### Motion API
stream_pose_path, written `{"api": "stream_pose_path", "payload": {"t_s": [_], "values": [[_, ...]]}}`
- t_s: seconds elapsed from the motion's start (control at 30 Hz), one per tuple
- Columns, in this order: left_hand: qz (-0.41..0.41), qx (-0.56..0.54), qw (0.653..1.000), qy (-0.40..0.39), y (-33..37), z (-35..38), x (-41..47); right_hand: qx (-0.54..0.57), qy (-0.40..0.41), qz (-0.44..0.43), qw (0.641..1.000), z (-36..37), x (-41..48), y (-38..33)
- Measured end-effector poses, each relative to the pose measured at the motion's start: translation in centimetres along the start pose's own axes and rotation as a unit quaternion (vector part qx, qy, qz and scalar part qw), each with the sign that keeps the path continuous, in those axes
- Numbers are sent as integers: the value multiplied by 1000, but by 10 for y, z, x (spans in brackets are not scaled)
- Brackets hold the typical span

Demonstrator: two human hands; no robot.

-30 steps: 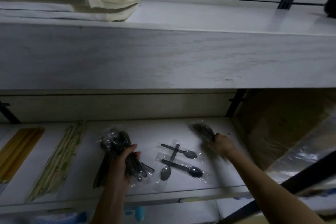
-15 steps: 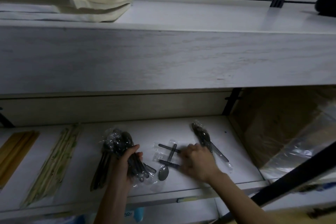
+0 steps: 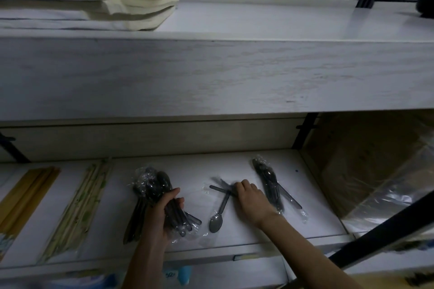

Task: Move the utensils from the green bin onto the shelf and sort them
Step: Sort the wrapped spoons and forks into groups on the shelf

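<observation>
On the lower white shelf (image 3: 192, 166), my left hand (image 3: 162, 213) is closed around a bunch of black plastic utensils in clear wrappers (image 3: 152, 187), resting on the shelf. My right hand (image 3: 251, 199) lies over loose wrapped spoons (image 3: 218, 209) in the middle, fingers curled on their handles; one spoon's bowl points toward the front edge. A wrapped pile of black utensils (image 3: 270, 183) lies just right of that hand. The green bin is not in view.
Wrapped chopsticks (image 3: 79, 206) and yellowish sticks (image 3: 25, 192) lie at the shelf's left. The upper shelf (image 3: 211, 73) overhangs, with folded cream napkins (image 3: 131, 0) on it. A cardboard box with plastic film (image 3: 375, 171) stands right of the shelf. A dark bar (image 3: 385, 237) crosses the lower right.
My right hand left the wrapped pile at the right and came left onto the loose spoons, shifting them. The left hand kept hold of its bunch.
</observation>
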State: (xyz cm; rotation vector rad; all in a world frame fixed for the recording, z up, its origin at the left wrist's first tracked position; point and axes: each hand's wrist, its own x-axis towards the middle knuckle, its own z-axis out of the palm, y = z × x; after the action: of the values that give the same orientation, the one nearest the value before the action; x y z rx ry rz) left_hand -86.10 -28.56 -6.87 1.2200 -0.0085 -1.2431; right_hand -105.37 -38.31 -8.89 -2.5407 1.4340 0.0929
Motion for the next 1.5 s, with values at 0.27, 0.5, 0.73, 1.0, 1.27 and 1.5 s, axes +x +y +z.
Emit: {"api": "stream_pose_path", "payload": {"t_s": [0.27, 0.5, 0.73, 1.0, 1.27, 1.5], "values": [[7, -2, 1000, -3, 3, -1, -6, 7, -51, 108, 993, 0, 21, 1], [12, -3, 1000, 7, 2, -2, -10, 244, 28, 232, 941, -19, 27, -1], [24, 7, 1000, 3, 2, 0, -13, 327, 68, 296, 895, -20, 32, 1], [22, 13, 1000, 7, -1, 1, -13, 287, -7, 274, 918, -4, 21, -31], [22, 8, 1000, 8, -3, 2, -14, 17, -33, 81, 996, 3, 23, -38], [19, 9, 1000, -10, -6, 5, -8, -166, 153, -133, 965, -29, 15, 6]]}}
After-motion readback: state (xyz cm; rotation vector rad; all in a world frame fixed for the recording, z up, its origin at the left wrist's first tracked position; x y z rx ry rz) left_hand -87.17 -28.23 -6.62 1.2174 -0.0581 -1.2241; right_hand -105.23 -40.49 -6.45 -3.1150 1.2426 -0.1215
